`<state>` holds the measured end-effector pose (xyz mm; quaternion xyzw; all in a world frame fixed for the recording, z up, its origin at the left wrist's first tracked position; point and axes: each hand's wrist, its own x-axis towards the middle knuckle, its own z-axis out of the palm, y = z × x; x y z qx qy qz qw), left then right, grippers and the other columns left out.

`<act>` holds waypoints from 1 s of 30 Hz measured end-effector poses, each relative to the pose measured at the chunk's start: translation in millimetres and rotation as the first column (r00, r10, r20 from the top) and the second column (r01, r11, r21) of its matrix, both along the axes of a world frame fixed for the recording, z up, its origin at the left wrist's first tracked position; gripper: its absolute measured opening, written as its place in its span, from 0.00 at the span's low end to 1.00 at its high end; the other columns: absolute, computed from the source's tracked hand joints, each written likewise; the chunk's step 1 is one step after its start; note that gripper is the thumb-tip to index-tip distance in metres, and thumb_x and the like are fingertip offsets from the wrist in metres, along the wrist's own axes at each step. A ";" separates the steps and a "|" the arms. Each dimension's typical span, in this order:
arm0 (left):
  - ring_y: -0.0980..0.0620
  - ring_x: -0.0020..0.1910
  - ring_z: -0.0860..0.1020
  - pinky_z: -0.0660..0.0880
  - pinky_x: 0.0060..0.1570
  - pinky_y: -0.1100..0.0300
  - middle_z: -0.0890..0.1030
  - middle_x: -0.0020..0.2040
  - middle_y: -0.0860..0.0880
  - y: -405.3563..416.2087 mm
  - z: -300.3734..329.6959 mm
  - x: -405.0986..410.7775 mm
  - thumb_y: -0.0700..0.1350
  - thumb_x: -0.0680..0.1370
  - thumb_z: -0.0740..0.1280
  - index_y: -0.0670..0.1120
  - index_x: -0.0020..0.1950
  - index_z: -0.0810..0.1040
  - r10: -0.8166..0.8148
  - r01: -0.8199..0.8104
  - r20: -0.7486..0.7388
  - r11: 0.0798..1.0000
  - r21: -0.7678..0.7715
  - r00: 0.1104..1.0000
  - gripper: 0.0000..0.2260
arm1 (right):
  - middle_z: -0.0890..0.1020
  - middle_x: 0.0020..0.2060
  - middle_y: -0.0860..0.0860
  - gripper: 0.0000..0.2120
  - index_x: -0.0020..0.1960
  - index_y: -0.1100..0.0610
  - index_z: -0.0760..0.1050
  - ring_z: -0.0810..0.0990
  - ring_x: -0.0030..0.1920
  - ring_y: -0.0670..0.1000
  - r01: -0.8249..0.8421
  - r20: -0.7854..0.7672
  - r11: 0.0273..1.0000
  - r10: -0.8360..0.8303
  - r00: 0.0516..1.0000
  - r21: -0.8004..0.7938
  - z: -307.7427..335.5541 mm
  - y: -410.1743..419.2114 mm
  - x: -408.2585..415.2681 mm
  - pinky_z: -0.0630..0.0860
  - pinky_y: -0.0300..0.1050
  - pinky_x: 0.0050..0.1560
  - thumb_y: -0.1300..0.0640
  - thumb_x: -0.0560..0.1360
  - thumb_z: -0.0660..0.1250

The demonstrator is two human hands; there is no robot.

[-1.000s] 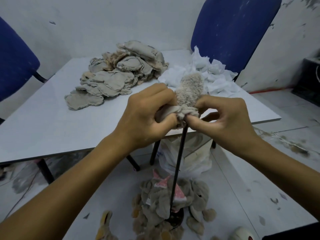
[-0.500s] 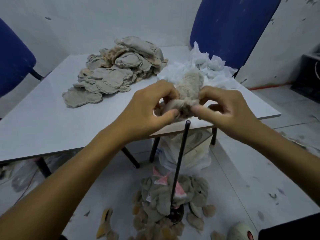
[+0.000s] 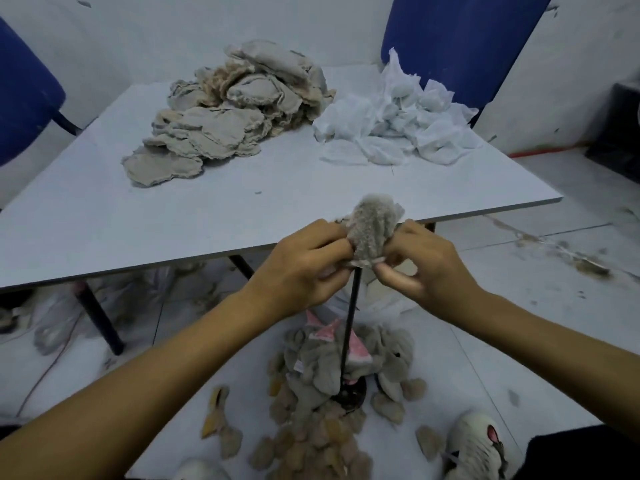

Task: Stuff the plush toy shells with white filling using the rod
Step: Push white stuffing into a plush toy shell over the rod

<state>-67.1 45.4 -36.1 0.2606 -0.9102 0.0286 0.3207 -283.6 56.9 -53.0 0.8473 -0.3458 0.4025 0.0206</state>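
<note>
A person's left hand [image 3: 304, 268], forearm reaching in from the lower left, curls its fingers and thumb around the left side of a fuzzy grey plush shell [image 3: 372, 230], pinching the fabric at its lower hem. The right hand [image 3: 426, 268], its forearm entering from the lower right, mirrors the grip, thumb and fingertips pinching the shell's right edge. The shell stands upright between both hands, just in front of the near edge of a pale grey table [image 3: 104, 230], capped over the top of a thin black rod [image 3: 349, 323]. Its pile is short and nubby, its top rounded, its open bottom hem gathered and rolled where the fingers hold it. The rod is straight and smooth and drops to a dark round base [image 3: 349, 396] on the floor.

On the tabletop at left lies a heap of flat beige shells [image 3: 228, 112], limp and ragged-edged, inside out. To its right sits a mound of white filling [image 3: 391, 119], crumpled and gauzy. Around the rod's base on the floor is a pile of grey plush pieces [image 3: 322, 372] with pink patches, ringed by small tan oval scraps. Two blue chairs [image 3: 450, 36] stand behind the table against a scuffed white wall.
</note>
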 end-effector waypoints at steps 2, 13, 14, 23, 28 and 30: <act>0.41 0.40 0.75 0.73 0.38 0.50 0.79 0.43 0.38 2.1 -10.6 -1.7 0.32 0.73 0.71 0.35 0.43 0.79 -0.014 0.016 -0.020 0.997 0.076 1.000 0.02 | 0.77 0.35 0.53 0.08 0.41 0.61 0.77 0.75 0.36 0.51 0.003 0.086 0.997 -0.010 0.996 0.083 -11.9 5.6 1.8 0.72 0.42 0.36 0.57 0.75 0.68; 0.42 0.44 0.73 0.72 0.42 0.48 0.74 0.47 0.42 9.8 -7.5 8.7 0.36 0.74 0.71 0.37 0.47 0.78 -0.044 0.055 -0.054 0.969 0.242 0.998 0.05 | 0.75 0.40 0.55 0.09 0.44 0.62 0.80 0.73 0.41 0.56 0.045 0.002 0.992 -0.046 0.999 0.121 -4.7 18.8 1.6 0.72 0.47 0.43 0.55 0.76 0.71; 0.44 0.43 0.71 0.70 0.41 0.52 0.72 0.46 0.44 9.9 3.5 7.2 0.38 0.74 0.71 0.38 0.45 0.77 -0.040 0.062 -0.109 0.978 0.201 0.993 0.05 | 0.74 0.42 0.55 0.11 0.44 0.63 0.81 0.72 0.44 0.56 0.048 0.002 0.996 -0.048 0.999 0.071 9.5 16.3 0.3 0.72 0.44 0.46 0.54 0.76 0.70; 0.60 0.30 0.70 0.68 0.33 0.66 0.72 0.30 0.57 -22.4 79.0 -14.9 0.39 0.77 0.68 0.47 0.36 0.71 0.245 0.165 -0.622 0.835 0.526 0.744 0.11 | 0.83 0.48 0.52 0.09 0.53 0.58 0.82 0.83 0.50 0.51 -0.498 0.477 0.531 0.188 0.858 0.686 105.9 -25.3 -8.9 0.81 0.41 0.47 0.56 0.75 0.71; 0.62 0.26 0.65 0.64 0.30 0.68 0.68 0.24 0.59 -42.0 63.8 -30.0 0.35 0.78 0.66 0.49 0.30 0.67 0.315 0.216 -0.616 0.743 0.633 0.722 0.19 | 0.85 0.44 0.53 0.06 0.47 0.52 0.84 0.84 0.44 0.50 -0.489 0.511 0.495 0.102 0.854 0.718 94.0 -39.2 -12.4 0.80 0.39 0.43 0.59 0.70 0.75; 0.61 0.26 0.66 0.65 0.29 0.67 0.69 0.24 0.59 -43.4 58.3 -35.2 0.35 0.78 0.66 0.50 0.30 0.67 0.350 0.206 -0.611 0.726 0.656 0.710 0.19 | 0.84 0.37 0.52 0.02 0.41 0.53 0.83 0.82 0.39 0.48 -0.425 0.509 0.594 0.030 0.860 0.683 85.3 -40.5 -2.6 0.78 0.37 0.38 0.59 0.70 0.74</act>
